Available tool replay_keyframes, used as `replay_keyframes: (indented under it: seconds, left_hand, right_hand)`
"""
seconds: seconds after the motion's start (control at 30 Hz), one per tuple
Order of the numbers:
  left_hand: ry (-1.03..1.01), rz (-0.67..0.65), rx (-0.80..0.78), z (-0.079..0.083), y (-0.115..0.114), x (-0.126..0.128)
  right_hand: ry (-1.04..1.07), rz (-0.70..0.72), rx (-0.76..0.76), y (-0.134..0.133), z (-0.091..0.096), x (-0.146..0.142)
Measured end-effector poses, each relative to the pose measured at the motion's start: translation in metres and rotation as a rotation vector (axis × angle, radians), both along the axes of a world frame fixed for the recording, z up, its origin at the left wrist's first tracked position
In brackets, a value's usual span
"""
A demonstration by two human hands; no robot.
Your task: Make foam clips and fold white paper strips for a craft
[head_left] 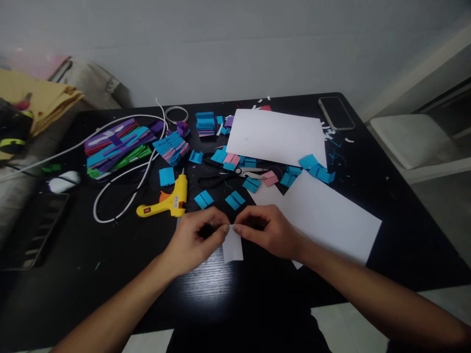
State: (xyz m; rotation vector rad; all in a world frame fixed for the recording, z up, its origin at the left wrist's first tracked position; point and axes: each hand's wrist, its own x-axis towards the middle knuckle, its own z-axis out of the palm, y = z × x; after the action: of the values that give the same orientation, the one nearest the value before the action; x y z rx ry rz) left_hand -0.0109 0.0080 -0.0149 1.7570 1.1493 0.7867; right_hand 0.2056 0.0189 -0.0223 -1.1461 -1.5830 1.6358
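Near the table's front, a small white paper piece [233,246] hangs between my two hands. My left hand [202,235] pinches its upper left corner between thumb and forefinger. At the upper right corner my right hand [270,229] pinches it the same way. Just beyond my fingers lie small blue folded papers [235,200] and a pair of scissors [241,173] with black handles, partly covered by papers. A yellow glue gun [179,193] lies left of my left hand. Beside my right forearm are large white paper sheets [331,215].
A white cable [96,203] loops across the left of the black table. Behind it lie stacked coloured paper strips [117,144] and a tape roll [176,108]. Another white sheet [275,135] and a phone [335,113] lie at the back right. A white mouse [64,182] sits far left.
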Motion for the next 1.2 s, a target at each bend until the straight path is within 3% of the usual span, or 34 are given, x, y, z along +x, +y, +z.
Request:
replay_keyframes:
  seconds: [0.2,0.4,0.7,0.93,1.2]
  left_hand:
    - [0.032,-0.075,0.039,0.001,0.001,-0.003]
    - [0.03,-0.03,0.033,0.003,0.007,-0.011]
    - [-0.156,0.21,-0.013,0.006,0.01,-0.012]
    - [-0.104,-0.045,0.049,-0.001,0.006,-0.012]
    - [-0.081,-0.07,0.07,-0.001,0.008,-0.01]
  right_hand:
    - [0.004,0.035,-0.028,0.0,0.003,0.002]
    - [0.061,-0.021,-0.037,0.006,0.002,0.006]
    - [0.14,-0.128,-0.078,0.013,0.002,0.005]
    - [0.185,-0.11,-0.175,0.009,-0.001,0.0]
    - [0.165,-0.127,-0.196,0.009,-0.002,0.0]
